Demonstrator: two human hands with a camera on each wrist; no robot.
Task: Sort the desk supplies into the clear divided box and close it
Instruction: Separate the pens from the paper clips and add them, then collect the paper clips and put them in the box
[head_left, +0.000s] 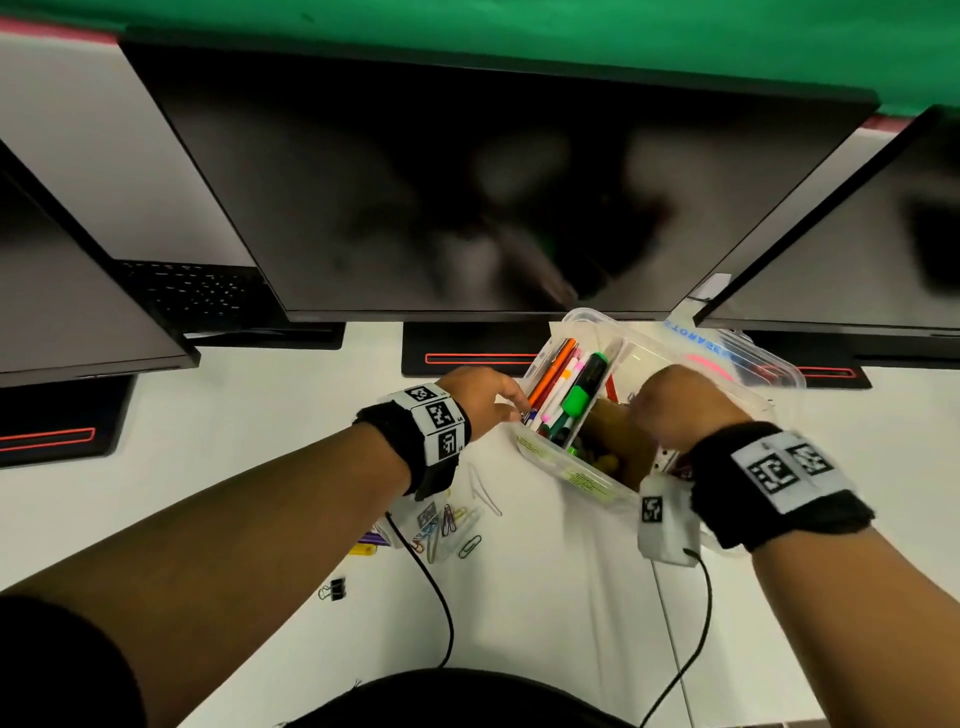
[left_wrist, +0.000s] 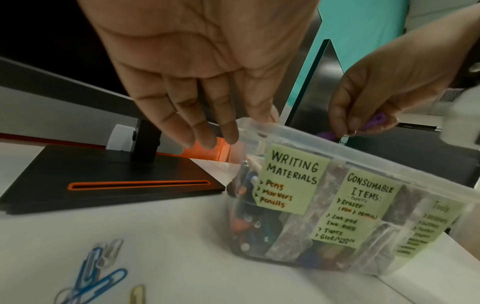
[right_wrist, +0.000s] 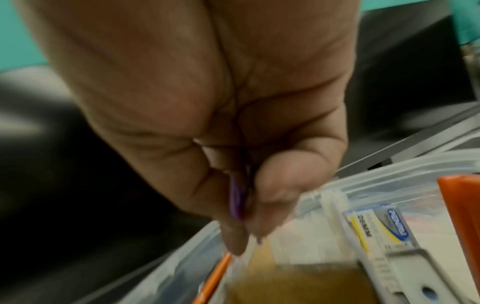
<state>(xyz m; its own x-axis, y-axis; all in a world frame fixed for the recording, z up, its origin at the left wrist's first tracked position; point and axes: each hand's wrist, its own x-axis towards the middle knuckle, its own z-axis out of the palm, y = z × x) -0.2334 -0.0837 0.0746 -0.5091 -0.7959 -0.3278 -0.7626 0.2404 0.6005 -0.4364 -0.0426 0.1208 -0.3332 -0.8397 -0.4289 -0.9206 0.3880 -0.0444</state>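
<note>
While the head view looks down past both forearms, the clear divided box (head_left: 571, 470) sits on the white worktop (head_left: 545, 597) in front of a dark monitor (head_left: 467, 197), its lid (head_left: 727, 353) open behind it, with pens and markers (head_left: 563, 387) filling the left-hand compartment. The left hand (head_left: 480, 397) rests with relaxed, fairly straight fingers at that end wall, steadying it and holding nothing, while the right hand (head_left: 680, 405) hovers over the middle compartments with its fingers drawn together. Loose paper clips (head_left: 449, 525) and a black binder clip (head_left: 335, 590) lie on the worktop near the left wrist, unsorted. From the left wrist, the box shows handwritten labels (left_wrist: 292, 179) for writing materials, consumable items and tools, and the right hand pinches a small purple plastic item (left_wrist: 374, 123) just above the far rim; what it is I cannot tell. From the right wrist, blurred, the purple piece sits narrowly between thumb and fingertips (right_wrist: 233, 240) over a brownish compartment, beside an orange pen (right_wrist: 215, 275). It looks light, stiff and slightly slick, so a fingertip pinch at its middle suits it. The thin-walled box probably flexes and slides easily; it is best held by its end walls or rim.
</note>
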